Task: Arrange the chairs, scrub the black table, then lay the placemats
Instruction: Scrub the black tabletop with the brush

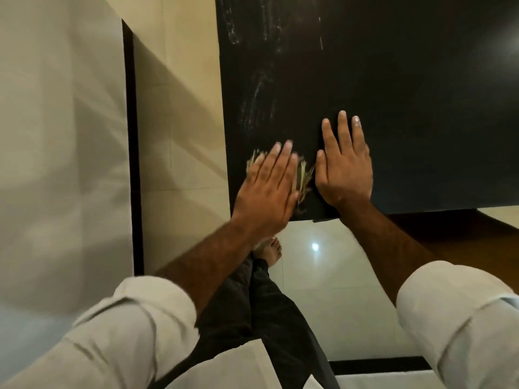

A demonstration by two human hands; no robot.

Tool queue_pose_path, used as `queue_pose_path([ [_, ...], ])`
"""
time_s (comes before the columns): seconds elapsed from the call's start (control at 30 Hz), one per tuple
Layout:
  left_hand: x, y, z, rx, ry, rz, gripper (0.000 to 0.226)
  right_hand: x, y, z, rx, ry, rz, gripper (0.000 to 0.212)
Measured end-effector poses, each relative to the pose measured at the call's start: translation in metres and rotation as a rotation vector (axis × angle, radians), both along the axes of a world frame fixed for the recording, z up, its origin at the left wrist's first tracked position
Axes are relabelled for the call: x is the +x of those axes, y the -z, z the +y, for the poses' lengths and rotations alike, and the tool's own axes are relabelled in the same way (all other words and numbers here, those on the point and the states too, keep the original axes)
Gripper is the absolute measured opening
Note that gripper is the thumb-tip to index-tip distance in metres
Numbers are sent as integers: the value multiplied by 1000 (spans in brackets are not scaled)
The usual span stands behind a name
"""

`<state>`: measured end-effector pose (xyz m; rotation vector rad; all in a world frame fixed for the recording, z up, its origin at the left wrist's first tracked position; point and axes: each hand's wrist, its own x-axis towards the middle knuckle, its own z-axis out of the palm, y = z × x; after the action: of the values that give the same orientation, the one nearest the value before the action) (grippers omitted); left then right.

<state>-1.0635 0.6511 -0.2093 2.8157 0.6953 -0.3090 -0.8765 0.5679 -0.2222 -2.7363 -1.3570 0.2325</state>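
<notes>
At frame centre, scrubbing the near corner of the black table, seemingly: pressing a fibrous scrubber under the straight-fingered left hand, bracing with the flat, straight-fingered right hand. Next, likely: rubbing toward the upper streaks.

Black, straw and cream
Whitish streaks mark my flat black table; the fibrous scrub pad is straw-yellow, the glossy floor cream.

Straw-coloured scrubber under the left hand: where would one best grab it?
Probably its frayed right edge, pinched from above: the scrubber lies flat on the black table, and the left hand presses flat over its middle, leaving only the fringes exposed.
</notes>
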Motion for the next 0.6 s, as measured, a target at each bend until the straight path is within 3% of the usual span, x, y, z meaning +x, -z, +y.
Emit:
queue_pose_path([
  [0.17, -54, 2, 35, -19, -133, 103, 80, 0, 0, 1, -5, -3, -7, 67],
  [0.37, 47, 5, 107, 73, -268, -4, 81, 0, 1, 1, -14, 1, -13, 67],
  [0.47, 76, 6, 80, 87, -155, -44, 78, 0, 0, -1, 10, 2, 5, 65],
  [0.6, 36, 2, 29, 30, 28, -9, 78, 2, -1, -3, 6, 7, 45, 65],
])
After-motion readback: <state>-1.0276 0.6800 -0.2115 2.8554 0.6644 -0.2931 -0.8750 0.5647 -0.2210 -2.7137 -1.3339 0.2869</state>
